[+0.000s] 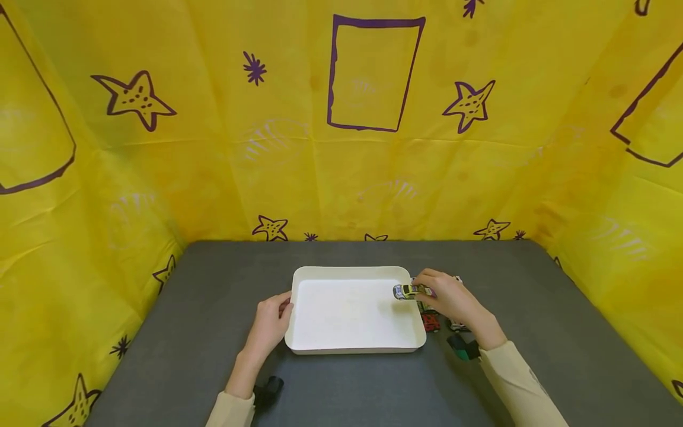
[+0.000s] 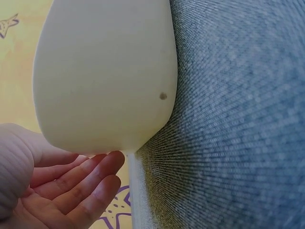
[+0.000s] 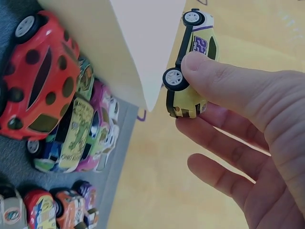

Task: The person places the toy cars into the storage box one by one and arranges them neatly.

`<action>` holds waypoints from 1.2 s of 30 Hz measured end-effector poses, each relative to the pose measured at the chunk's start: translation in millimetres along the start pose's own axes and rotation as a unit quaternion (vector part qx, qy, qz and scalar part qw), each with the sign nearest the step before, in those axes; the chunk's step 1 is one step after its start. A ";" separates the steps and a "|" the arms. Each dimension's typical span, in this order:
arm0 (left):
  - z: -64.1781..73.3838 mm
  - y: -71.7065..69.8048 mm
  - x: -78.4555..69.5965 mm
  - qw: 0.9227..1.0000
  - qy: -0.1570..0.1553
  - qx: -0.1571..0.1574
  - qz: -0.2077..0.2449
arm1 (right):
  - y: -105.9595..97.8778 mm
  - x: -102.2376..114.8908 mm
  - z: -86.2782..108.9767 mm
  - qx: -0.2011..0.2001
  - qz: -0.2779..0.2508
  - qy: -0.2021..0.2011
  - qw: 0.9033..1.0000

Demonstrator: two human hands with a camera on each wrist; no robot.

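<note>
A white rectangular tray (image 1: 341, 314) lies on the dark table, its inside bare. At the tray's left wall is my left hand (image 1: 269, 323); its fingers (image 2: 93, 183) are loosely extended and touch the outer wall (image 2: 107, 81) near a corner. My right hand (image 1: 450, 296) pinches a small yellow-and-white toy car (image 3: 198, 52) between thumb and fingers, above the tray's right rim. Purple digits mark the car's side, and its wheels face the tray. A red toy car with black spots (image 3: 47, 81) stands below, beside the right wall.
More toy cars (image 3: 78, 136) stand in rows to the tray's right, partly hidden by my right hand in the head view. Grey cloth covers the table (image 1: 341, 391). A yellow curtain (image 1: 373, 178) with drawn stars encloses the back and sides.
</note>
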State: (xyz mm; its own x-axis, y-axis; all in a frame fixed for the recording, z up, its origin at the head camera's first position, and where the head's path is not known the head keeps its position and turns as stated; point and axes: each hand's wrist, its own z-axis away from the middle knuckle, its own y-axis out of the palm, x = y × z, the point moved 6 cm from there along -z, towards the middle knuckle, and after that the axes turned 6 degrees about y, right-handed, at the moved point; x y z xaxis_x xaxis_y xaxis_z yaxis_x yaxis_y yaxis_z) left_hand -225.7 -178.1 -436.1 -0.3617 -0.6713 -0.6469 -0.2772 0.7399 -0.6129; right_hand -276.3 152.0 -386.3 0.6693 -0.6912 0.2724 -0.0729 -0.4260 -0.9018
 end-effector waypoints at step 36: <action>1.0 0.0 -1.1 1.000 0.002 -0.002 -0.013 | 28.1 28.9 -52.6 0.042 -0.027 -0.035 0.998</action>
State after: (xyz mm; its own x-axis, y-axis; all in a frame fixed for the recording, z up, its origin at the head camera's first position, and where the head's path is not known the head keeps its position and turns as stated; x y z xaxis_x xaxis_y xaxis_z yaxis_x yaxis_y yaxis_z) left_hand -224.4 -177.4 -435.9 -0.3582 -0.6897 -0.6293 -0.2906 0.7229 -0.6269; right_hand -297.9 89.3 -386.2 0.7212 -0.6243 0.3002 0.0259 -0.4087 -0.9123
